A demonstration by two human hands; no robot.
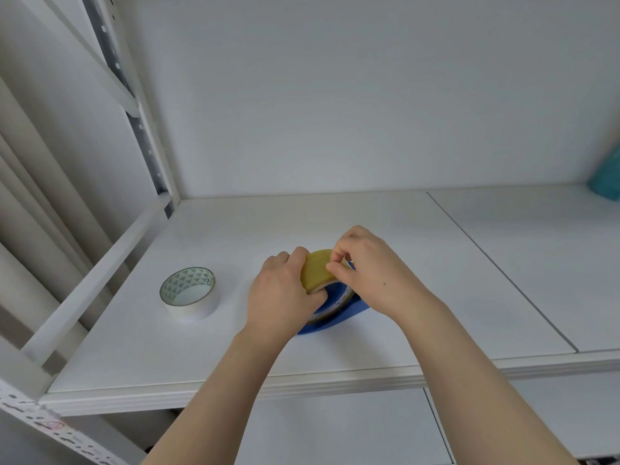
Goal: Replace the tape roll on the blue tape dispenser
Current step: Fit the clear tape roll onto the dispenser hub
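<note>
The blue tape dispenser [339, 315] rests on the white shelf [385, 236], mostly covered by my hands. A yellowish tape roll [315, 271] sits in it, tilted upward at the far side. My left hand [281, 293] grips this roll from the left, with the thumb under its edge. My right hand [372, 270] pinches the roll's top edge between thumb and forefinger. A second roll, white with a green triangle pattern inside its core [189, 293], lies flat on the shelf to the left, apart from both hands.
A white metal rack post [141, 129] and a diagonal brace [97, 280] border the shelf on the left. A seam [496, 263] divides the shelf boards to the right. A teal object [607, 176] sits at the far right edge. The wall stands close behind.
</note>
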